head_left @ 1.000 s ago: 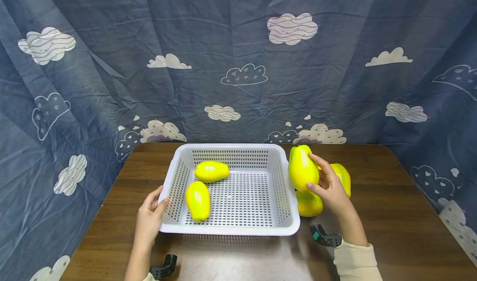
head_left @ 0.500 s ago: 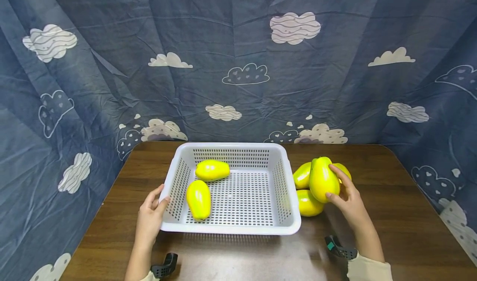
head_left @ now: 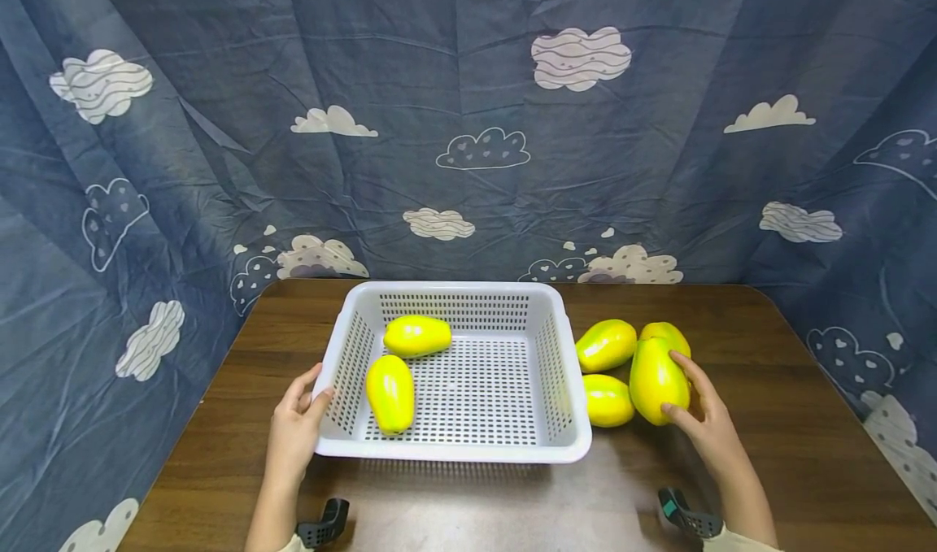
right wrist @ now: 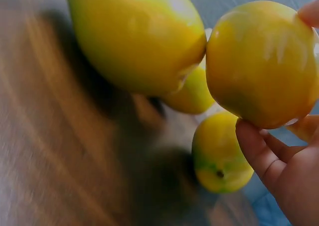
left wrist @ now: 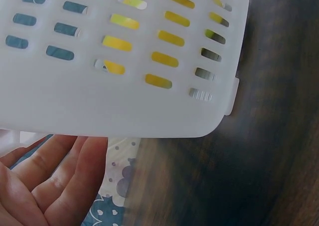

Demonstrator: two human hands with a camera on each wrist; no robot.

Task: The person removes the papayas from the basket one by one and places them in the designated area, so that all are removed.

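Observation:
My right hand (head_left: 706,418) grips a yellow-green papaya (head_left: 657,383) to the right of the white plastic basket (head_left: 454,452), thumb on the near side and fingers on the far side. In the right wrist view the held papaya (right wrist: 261,61) is pinched between thumb and fingers, close beside other papayas. My left hand (head_left: 294,426) holds the basket's left rim; in the left wrist view its fingers (left wrist: 89,171) reach up under the rim. Inside the basket, toward its left side, lie two papayas, one lengthwise (head_left: 390,393) and one crosswise (head_left: 417,336).
Right of the basket lie two papayas, a front one (head_left: 607,401) and a back one (head_left: 606,345). Another papaya (head_left: 666,336) sits partly hidden behind the held one. The brown wooden table (head_left: 454,503) ends at a blue cloud-print curtain (head_left: 483,210).
My right hand has carried the papaya right and toward me, away from the basket's right rim and down beside the other papayas. The left hand stays on the basket.

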